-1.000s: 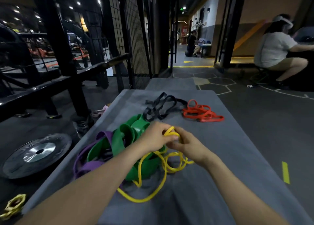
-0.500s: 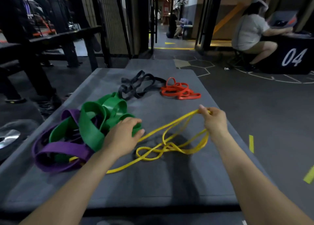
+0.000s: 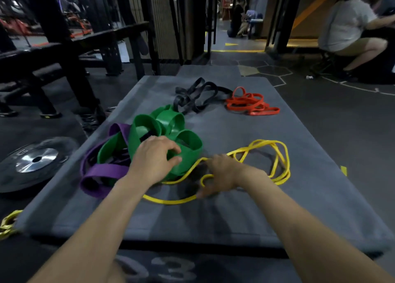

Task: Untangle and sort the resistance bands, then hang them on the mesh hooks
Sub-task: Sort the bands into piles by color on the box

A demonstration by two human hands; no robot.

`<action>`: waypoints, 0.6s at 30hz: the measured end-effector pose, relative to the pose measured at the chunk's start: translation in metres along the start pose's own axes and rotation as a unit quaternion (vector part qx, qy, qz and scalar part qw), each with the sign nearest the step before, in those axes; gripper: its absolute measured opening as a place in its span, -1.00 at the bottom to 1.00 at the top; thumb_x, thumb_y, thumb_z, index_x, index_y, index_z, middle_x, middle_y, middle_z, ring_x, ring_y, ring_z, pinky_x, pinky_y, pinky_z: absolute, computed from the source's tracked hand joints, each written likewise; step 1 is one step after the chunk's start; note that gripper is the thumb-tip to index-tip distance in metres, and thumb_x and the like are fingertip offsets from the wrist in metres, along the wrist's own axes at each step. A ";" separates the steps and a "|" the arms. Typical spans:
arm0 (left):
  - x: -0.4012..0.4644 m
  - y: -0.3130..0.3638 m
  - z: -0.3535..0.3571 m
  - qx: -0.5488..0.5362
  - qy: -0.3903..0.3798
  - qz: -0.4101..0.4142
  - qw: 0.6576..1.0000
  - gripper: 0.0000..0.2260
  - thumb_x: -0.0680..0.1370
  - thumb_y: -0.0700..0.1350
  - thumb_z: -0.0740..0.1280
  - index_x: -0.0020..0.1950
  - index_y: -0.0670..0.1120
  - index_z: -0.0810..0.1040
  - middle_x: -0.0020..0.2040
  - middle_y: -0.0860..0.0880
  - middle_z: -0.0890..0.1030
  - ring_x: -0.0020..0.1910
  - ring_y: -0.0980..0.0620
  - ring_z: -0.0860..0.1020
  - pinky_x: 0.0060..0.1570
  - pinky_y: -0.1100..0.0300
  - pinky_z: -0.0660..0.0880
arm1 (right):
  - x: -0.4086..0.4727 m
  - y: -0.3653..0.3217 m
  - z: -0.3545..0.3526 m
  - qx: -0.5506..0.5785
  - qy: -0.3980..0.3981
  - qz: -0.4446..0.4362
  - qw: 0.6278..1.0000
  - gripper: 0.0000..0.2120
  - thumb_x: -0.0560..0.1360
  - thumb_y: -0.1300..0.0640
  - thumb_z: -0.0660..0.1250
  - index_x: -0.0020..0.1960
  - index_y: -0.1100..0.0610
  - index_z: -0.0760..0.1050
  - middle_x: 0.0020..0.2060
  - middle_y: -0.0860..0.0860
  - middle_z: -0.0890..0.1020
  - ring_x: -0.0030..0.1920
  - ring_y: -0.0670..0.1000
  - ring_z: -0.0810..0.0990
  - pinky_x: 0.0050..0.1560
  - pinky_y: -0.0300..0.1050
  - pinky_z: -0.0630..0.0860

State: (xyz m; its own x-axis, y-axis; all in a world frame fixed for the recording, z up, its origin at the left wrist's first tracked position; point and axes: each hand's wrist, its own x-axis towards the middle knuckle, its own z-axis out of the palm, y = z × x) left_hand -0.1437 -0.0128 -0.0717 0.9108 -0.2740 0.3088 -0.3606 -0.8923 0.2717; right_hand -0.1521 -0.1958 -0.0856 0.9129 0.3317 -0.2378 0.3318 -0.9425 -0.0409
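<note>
Yellow band (image 3: 277, 163), thin and looped, loose on grey mat (image 3: 310, 197).

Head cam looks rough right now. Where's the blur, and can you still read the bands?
Head view: motion blur smears the right hand and its fingertips; the left hand is softer-edged. Dim gym light, wide-angle bending at the edges. The yellow band, green band and purple band stay clearly readable.
</note>
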 end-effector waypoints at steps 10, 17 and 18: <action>-0.025 -0.018 -0.016 0.020 -0.018 0.000 1.000 -0.73 0.35 0.04 0.48 0.02 0.06 0.62 0.10 0.03 0.51 0.20 0.01 0.41 0.43 0.06 0.07 | -0.004 0.001 0.025 0.073 0.024 -0.062 0.995 -0.71 0.43 -0.05 0.39 0.05 0.10 0.48 0.08 0.09 0.56 0.15 0.12 0.50 0.07 -0.06 0.42; -0.039 -0.024 -0.012 0.062 0.009 -0.032 0.998 -0.64 0.42 -0.07 0.44 0.19 0.00 0.52 0.28 0.05 0.35 0.26 -0.01 0.34 0.26 0.13 0.26 | 0.002 -0.014 0.037 -0.027 0.132 -0.070 0.988 -0.46 0.46 -0.03 0.33 0.36 0.09 0.25 0.34 0.08 0.26 0.30 0.15 0.29 0.27 0.06 0.31; -0.040 -0.024 -0.012 0.070 0.029 -0.040 0.996 -0.70 0.42 -0.05 0.44 0.13 -0.01 0.55 0.22 0.04 0.38 0.23 0.00 0.36 0.20 0.13 0.29 | 0.002 -0.017 0.038 -0.039 0.132 -0.062 0.989 -0.53 0.48 -0.02 0.31 0.32 0.08 0.29 0.31 0.07 0.30 0.28 0.16 0.30 0.24 0.07 0.30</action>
State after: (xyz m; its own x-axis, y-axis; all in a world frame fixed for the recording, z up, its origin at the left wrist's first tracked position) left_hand -0.1743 0.0236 -0.0797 0.9212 -0.1823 0.3436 -0.2519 -0.9528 0.1697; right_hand -0.1644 -0.1808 -0.1222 0.8912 0.4528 0.0262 0.4523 -0.8916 0.0236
